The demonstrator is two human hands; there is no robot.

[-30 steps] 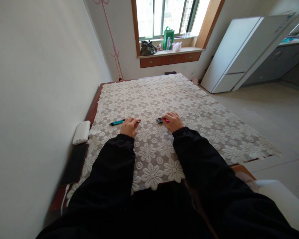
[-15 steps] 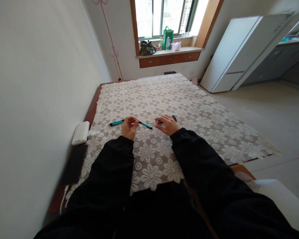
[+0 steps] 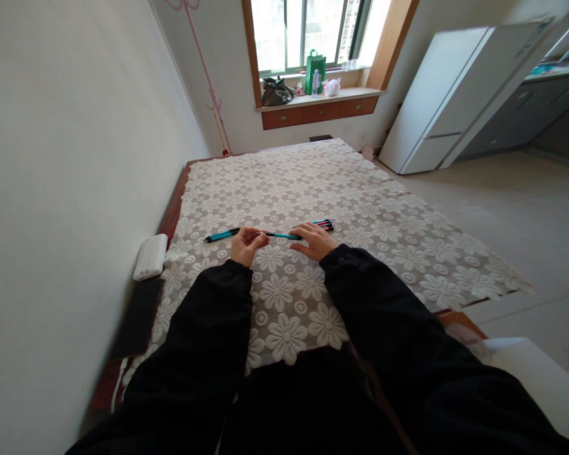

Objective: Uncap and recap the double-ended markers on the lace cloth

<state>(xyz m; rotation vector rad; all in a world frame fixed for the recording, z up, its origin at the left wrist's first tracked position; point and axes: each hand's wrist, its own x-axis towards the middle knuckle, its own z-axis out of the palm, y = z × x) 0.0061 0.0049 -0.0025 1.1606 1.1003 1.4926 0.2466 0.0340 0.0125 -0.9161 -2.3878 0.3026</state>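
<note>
A teal pen with black ends (image 3: 284,236) lies level between my two hands, just above or on the lace tablecloth (image 3: 277,291); I cannot tell which. Thumb and fingers of my left hand (image 3: 246,245) pinch its left end. At its right end, my right hand (image 3: 313,240) closes its fingertips around the tip. To the left of my left hand lie teal and black pens (image 3: 222,235), partly hidden by it. Just behind my right hand is a small group of pens (image 3: 324,224), with red, teal and black showing.
On the table's left edge lie a white power bank (image 3: 150,256) and a black flat object (image 3: 137,319), with a white cable (image 3: 117,387) nearby. A wall (image 3: 76,189) runs close along the left. Bags stand on the windowsill (image 3: 329,98); a white fridge (image 3: 436,101) stands far right.
The pen in my left hand has swung from slanting down to nearly level. My right hand has moved left and closed on its free end. More of the right-hand pens shows.
</note>
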